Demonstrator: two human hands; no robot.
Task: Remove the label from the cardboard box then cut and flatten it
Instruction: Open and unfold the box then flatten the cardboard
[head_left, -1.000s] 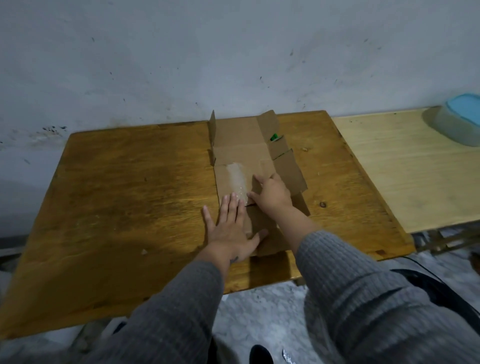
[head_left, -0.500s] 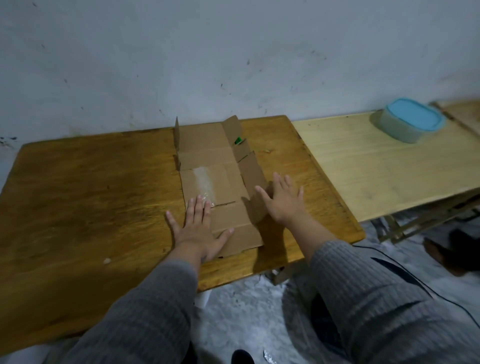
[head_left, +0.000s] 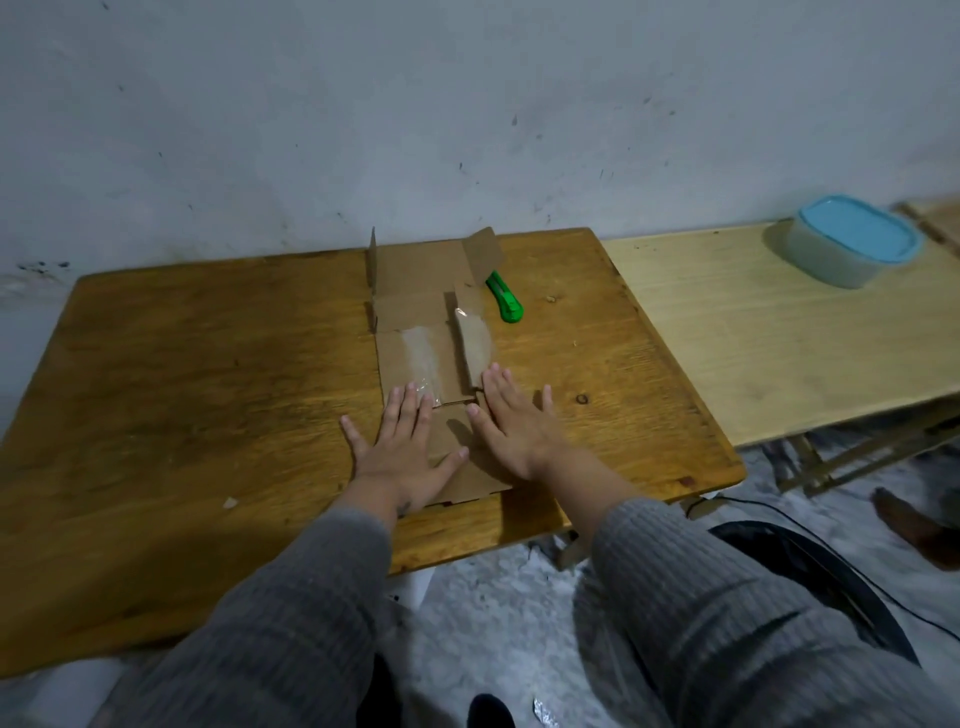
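Both my hands lie flat and spread, gripping nothing — left hand (head_left: 402, 451) and right hand (head_left: 514, 423) press the cut box (head_left: 426, 343) near the table's (head_left: 208, 389) front edge. To flatten well, I'd push outward along the creases; far flaps are upright. The right hand has come back onto the cardboard, and the green cutter (head_left: 505, 297) now shows fully.

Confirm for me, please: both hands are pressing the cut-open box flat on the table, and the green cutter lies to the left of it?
Not quite. In the head view the cutter lies right of the box, by its far flaps. Both hands, left and right, do press it flat on the table.
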